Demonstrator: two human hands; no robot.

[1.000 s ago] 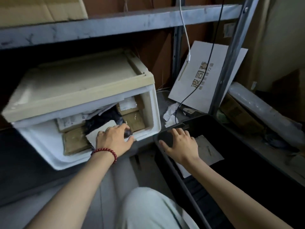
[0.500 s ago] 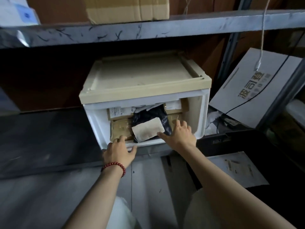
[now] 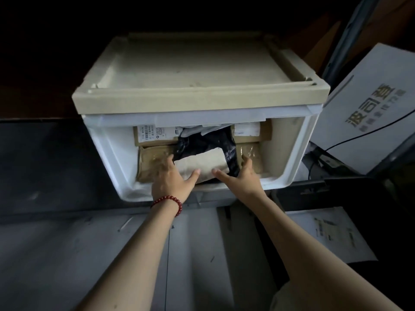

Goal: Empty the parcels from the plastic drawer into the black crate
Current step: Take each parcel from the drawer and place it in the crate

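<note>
Crammed into the plastic drawer [image 3: 116, 151] at 12 o'clock: brown cardboard parcels [image 3: 152, 163], stacked at 9 o'clock and at 3 o'clock of a black bag [image 3: 206, 141], with a pale packet [image 3: 202, 164] lying across the bag's front. Cannot tell whether packet and bag are 1 item or 2.

Flanked by 2 hands. Left hand [image 3: 170, 182] at the packet's 9 o'clock end, fingers straight over the lower brown parcel, thumb spread along the packet's near edge. Right hand [image 3: 244, 178] at the packet's 3 o'clock end, fingers straight up beside the bag, thumb touching the near edge. Both released and splayed, touching rather than clenching anything. On the left wrist, a red bead bracelet [image 3: 168, 201].

Capping the drawer, a beige top [image 3: 197, 70], dusty and flat. Underneath and toward 6 o'clock, a grey shelf [image 3: 67, 254].

Off at 4 o'clock, just beside the drawer's near corner, the black crate [image 3: 359, 191], already holding 1 flat white parcel [image 3: 332, 234] with a printed label. At 2 o'clock, leaning behind the drawer's right side, a white board [image 3: 368, 104] printed with large grey characters.
</note>
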